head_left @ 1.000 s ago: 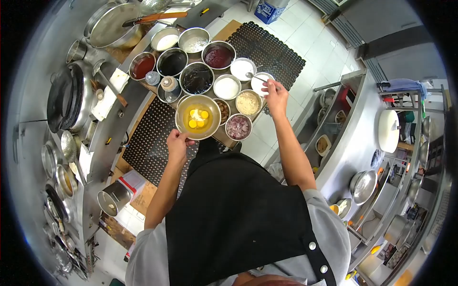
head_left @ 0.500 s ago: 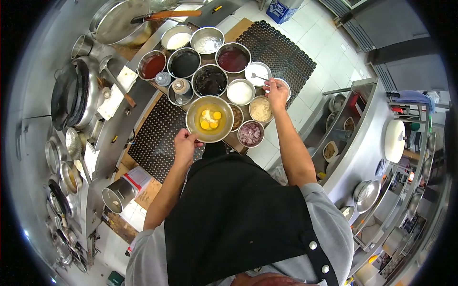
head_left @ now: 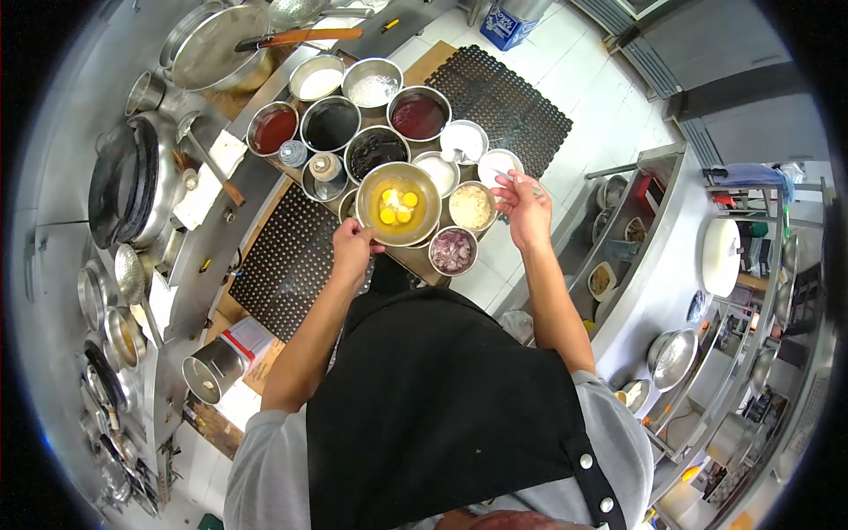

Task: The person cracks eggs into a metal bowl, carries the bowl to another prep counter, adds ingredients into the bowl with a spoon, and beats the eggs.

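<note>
My left hand (head_left: 353,251) grips the near rim of a metal bowl (head_left: 364,231) held over the other bowls. Inside it lie several raw egg yolks (head_left: 397,205) in clear egg white, with a little white matter among them. My right hand (head_left: 527,210) is closed in a pinch on a spoon (head_left: 458,155), whose thin handle is hard to make out. The spoon's head is at the near edge of a bowl of white powder (head_left: 465,138). Just beyond my right fingers stands another bowl of white contents (head_left: 501,164).
Bowls of chopped red onion (head_left: 453,251), pale minced pieces (head_left: 471,207), dark sauce (head_left: 331,124) and red sauce (head_left: 274,130) crowd the low table. Squeeze bottles (head_left: 327,166) stand at its left. A steel counter (head_left: 649,291) runs along the right; black perforated mats (head_left: 287,256) cover the floor.
My right hand has drawn back toward me and slightly right, with the spoon's head moving to the bowl's near edge. The egg bowl has shifted slightly right and nearer in my left hand.
</note>
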The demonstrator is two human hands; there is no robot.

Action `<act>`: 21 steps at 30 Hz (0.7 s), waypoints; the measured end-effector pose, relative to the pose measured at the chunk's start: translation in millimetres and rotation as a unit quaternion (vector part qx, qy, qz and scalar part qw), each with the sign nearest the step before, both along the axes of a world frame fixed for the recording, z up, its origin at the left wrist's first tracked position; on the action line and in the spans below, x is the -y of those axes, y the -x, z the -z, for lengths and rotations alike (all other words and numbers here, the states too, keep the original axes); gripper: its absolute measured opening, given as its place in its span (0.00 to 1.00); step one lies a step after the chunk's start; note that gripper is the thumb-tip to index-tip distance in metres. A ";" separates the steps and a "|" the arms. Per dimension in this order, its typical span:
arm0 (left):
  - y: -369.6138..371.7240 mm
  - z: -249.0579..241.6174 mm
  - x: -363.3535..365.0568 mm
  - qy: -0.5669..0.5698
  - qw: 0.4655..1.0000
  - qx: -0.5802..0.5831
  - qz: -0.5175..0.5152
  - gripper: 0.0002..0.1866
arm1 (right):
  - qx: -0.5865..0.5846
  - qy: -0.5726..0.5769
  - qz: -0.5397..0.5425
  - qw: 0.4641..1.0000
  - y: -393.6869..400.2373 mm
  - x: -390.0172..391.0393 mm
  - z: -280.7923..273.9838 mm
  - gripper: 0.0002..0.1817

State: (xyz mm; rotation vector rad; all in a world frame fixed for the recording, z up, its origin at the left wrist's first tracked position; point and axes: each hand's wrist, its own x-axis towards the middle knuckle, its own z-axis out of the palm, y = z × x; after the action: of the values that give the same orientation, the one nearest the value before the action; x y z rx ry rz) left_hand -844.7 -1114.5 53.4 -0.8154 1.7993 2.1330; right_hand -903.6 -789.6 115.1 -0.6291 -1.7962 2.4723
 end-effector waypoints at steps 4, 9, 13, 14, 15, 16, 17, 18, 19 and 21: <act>7.3 -0.6 -21.3 -0.023 1.000 0.003 0.005 0.07 | -0.037 -0.164 0.015 0.986 -4.8 -23.7 4.9 0.17; -5.2 -2.4 -24.8 -0.032 0.999 0.014 0.023 0.03 | 0.008 -0.229 0.062 0.971 -5.7 -56.8 35.4 0.15; -24.4 -3.6 -14.9 -0.045 0.999 0.016 0.008 0.04 | -0.002 -0.204 0.043 0.978 -10.0 -39.9 44.0 0.12; -30.1 -3.9 -11.9 -0.048 0.999 0.013 -0.002 0.04 | -0.010 -0.194 0.030 0.981 -8.2 -31.3 47.2 0.12; -35.3 -6.8 -9.3 -0.044 0.999 0.012 -0.001 0.04 | -0.019 -0.183 0.016 0.983 -5.2 -22.9 51.8 0.12; -41.3 -11.0 -6.8 -0.043 0.999 0.014 -0.012 0.04 | -0.023 -0.182 0.001 0.983 -2.1 -13.3 57.2 0.13; -47.9 -14.8 -4.2 -0.042 0.999 0.018 -0.022 0.04 | -0.022 -0.179 0.001 0.984 -0.1 -4.5 62.5 0.13; -54.3 -17.6 -0.6 -0.029 0.999 0.017 -0.024 0.04 | -0.018 -0.185 -0.029 0.982 1.1 6.3 64.5 0.13; -60.2 -16.0 3.8 -0.026 0.999 0.018 -0.025 0.04 | -0.015 -0.191 -0.059 0.980 3.9 14.9 67.8 0.14; -70.8 -11.2 11.1 -0.008 0.999 0.016 -0.045 0.03 | -0.020 -0.181 -0.073 0.981 12.1 25.1 85.2 0.15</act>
State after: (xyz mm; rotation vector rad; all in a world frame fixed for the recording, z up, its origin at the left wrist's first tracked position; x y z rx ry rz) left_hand -773.9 -1125.6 64.7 -0.9375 1.7602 2.1731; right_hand -915.6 -814.8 29.9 -0.4329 -2.2690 2.1275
